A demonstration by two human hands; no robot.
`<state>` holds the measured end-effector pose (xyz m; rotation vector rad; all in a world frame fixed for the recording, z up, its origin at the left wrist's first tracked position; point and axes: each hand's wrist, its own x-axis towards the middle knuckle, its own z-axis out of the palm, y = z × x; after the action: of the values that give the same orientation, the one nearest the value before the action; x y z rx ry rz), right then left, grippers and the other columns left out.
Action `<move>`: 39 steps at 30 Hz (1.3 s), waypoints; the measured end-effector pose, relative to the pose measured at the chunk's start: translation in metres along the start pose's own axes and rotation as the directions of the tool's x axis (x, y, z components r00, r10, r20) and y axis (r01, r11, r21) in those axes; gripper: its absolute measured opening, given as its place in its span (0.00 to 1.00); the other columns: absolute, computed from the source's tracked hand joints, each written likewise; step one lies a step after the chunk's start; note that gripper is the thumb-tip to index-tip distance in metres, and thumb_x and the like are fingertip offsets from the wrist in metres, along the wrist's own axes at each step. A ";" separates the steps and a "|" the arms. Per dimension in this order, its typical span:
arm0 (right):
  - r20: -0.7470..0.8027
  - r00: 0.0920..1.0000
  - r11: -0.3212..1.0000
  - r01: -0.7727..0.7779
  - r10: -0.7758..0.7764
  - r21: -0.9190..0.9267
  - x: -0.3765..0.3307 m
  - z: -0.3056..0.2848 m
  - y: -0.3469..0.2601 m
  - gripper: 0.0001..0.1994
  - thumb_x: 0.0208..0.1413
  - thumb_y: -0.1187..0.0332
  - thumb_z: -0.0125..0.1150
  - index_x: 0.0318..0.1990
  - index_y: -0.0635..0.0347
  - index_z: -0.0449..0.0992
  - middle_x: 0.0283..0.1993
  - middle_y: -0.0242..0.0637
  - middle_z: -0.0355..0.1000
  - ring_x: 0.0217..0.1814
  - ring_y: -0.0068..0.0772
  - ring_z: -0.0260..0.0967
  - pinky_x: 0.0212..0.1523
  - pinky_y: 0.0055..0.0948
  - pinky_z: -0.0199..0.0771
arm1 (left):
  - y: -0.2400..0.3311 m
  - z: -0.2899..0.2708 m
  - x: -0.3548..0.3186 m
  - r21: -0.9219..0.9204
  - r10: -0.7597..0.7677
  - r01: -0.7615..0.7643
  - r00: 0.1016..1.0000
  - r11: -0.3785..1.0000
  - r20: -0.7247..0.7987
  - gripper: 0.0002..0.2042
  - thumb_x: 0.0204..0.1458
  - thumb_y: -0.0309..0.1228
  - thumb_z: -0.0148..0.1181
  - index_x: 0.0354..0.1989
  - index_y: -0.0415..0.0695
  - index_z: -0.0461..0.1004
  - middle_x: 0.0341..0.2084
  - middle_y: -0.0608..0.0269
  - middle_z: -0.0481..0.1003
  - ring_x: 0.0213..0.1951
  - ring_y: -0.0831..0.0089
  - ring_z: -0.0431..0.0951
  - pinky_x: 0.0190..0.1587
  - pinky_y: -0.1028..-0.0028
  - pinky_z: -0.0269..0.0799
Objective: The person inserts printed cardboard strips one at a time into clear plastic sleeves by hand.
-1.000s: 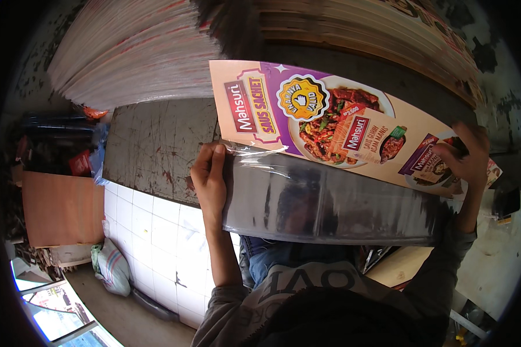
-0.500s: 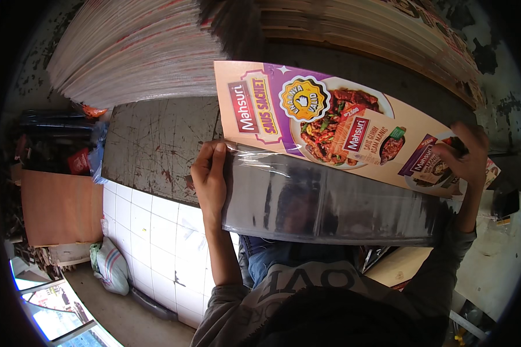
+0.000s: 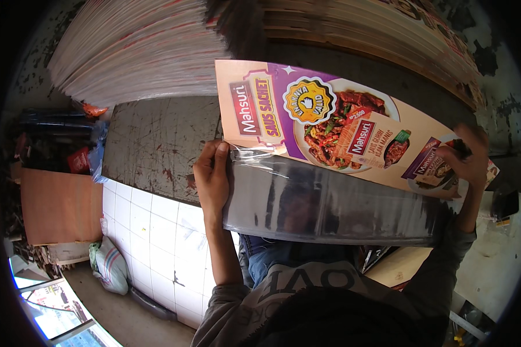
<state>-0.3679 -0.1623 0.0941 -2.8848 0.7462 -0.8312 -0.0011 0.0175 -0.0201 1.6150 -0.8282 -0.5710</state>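
A long printed cardboard panel (image 3: 307, 118), peach and purple with food pictures, lies slantwise in front of me. Its near edge meets the mouth of a glossy clear plastic sleeve (image 3: 330, 202), which hangs over the table edge toward my lap. At the sleeve's upper left corner, beside the panel's lower left corner, my left hand (image 3: 212, 173) is closed, thumb pressed on the film. My right hand (image 3: 469, 156) grips the panel's right end, with its thumb over the printed face. The fingers beneath the panel are hidden.
Tall stacks of plastic-wrapped sheets (image 3: 139, 52) and of printed panels (image 3: 364, 34) stand at the far side of the scratched dark table (image 3: 156, 150). Left of it are a brown board (image 3: 62, 208) and a white sack (image 3: 111, 266) on the floor.
The panel has slid slightly to the right, and its surface looks a little flatter. My left hand has shifted slightly right with the sleeve's corner; my right hand has barely moved.
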 end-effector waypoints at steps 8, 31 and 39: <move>0.024 0.995 0.995 -0.097 0.097 -0.017 0.001 0.010 -0.001 0.19 0.32 0.63 0.74 0.29 0.64 0.72 0.21 0.38 0.68 0.19 0.26 0.65 0.23 0.25 0.64 | 0.003 0.001 -0.001 0.055 0.007 -0.006 1.000 0.998 -0.013 0.11 0.57 0.31 0.47 0.32 0.35 0.72 0.22 0.68 0.71 0.28 0.85 0.63 0.33 0.83 0.59; 0.510 0.847 0.965 -0.238 0.150 0.113 0.012 0.044 0.024 0.19 0.42 0.52 0.63 0.27 0.61 0.71 0.19 0.45 0.67 0.23 0.49 0.68 0.24 0.35 0.65 | 0.006 0.005 0.000 0.000 -0.049 0.049 0.999 0.999 -0.022 0.15 0.56 0.37 0.49 0.33 0.35 0.74 0.22 0.64 0.72 0.26 0.83 0.66 0.30 0.82 0.61; 0.543 0.820 0.959 -0.270 0.184 0.083 0.012 0.042 0.018 0.18 0.45 0.54 0.62 0.32 0.62 0.70 0.21 0.44 0.67 0.25 0.47 0.68 0.25 0.33 0.64 | 0.006 0.003 0.001 0.053 -0.032 0.034 0.999 0.998 -0.027 0.15 0.56 0.36 0.50 0.33 0.34 0.74 0.28 0.58 0.73 0.31 0.78 0.70 0.36 0.79 0.63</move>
<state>-0.3448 -0.1873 0.0612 -2.6063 0.8768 -0.0407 -0.0039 0.0145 -0.0150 1.6847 -0.8045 -0.5535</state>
